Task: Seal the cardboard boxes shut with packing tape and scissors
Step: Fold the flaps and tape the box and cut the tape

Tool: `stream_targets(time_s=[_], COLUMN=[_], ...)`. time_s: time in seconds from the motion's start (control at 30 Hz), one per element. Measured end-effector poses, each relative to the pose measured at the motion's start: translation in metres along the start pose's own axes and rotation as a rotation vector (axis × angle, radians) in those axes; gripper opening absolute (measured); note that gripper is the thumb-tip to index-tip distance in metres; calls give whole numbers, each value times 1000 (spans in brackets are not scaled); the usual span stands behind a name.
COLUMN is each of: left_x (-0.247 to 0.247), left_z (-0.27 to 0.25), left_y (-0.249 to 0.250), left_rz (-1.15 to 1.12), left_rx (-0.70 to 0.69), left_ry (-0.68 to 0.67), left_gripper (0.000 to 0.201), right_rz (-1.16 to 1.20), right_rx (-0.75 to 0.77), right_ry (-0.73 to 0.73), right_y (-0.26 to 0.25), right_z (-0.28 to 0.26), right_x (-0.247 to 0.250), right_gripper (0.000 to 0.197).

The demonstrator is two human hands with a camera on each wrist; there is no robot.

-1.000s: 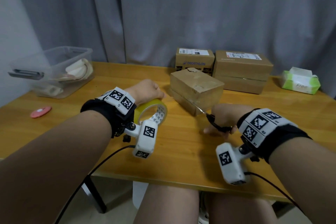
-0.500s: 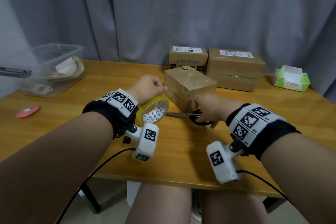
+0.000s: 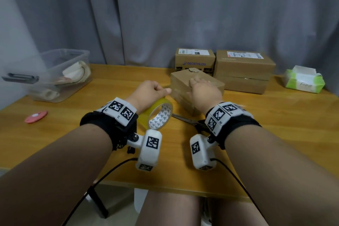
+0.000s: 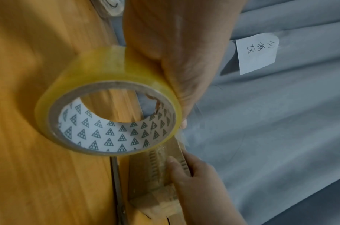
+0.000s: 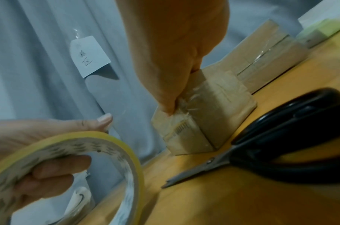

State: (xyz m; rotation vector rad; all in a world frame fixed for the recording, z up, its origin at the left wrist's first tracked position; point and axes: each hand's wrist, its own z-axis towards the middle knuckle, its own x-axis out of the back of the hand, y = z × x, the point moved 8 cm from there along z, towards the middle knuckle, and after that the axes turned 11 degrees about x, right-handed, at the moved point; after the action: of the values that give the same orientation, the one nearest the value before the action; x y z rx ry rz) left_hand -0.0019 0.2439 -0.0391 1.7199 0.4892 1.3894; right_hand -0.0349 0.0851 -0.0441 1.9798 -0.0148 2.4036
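My left hand [image 3: 153,91] grips the yellowish packing tape roll [image 3: 160,114], fingers [image 5: 55,170] through its core and thumb on the rim. The roll [image 4: 107,118] hangs just left of a small cardboard box [image 3: 183,95]. My right hand [image 3: 202,90] lies on that box, fingers spread over the top, thumb [image 4: 173,162] pressing clear tape onto its near face [image 5: 213,115]. Black-handled scissors [image 3: 189,120] lie shut on the table beside the box, under my right wrist, nothing holding them [image 5: 271,137].
Two more cardboard boxes [image 3: 194,60] [image 3: 244,71] stand at the back against the grey curtain. A green tissue pack [image 3: 304,81] sits far right, a clear plastic bin [image 3: 60,76] far left, a pink disc [image 3: 35,116] on the wooden table [image 3: 284,115].
My right hand has laid the scissors down on the table and moved up onto the small box. The left hand has kept the tape roll, shifting slightly toward the box.
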Motion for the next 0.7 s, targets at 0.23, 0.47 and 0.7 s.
stream_targets(time_s=[0.23,0.47,0.7], left_x=[15,28,16], left_z=[-12,-34,-44], left_y=[10,58,95], left_rz=[-118,-236,-158], left_rx=[-73,-241,-193], left_ry=[20,131,86], left_gripper=[5,7,23], right_rz=[123,1071,868], right_rx=[1,69,129], right_ry=[-28,377,461], right_y=[-1,-11,-6], right_z=[-5,-56,-63], right_x=[-1,68,123], right_gripper=[51,34,11])
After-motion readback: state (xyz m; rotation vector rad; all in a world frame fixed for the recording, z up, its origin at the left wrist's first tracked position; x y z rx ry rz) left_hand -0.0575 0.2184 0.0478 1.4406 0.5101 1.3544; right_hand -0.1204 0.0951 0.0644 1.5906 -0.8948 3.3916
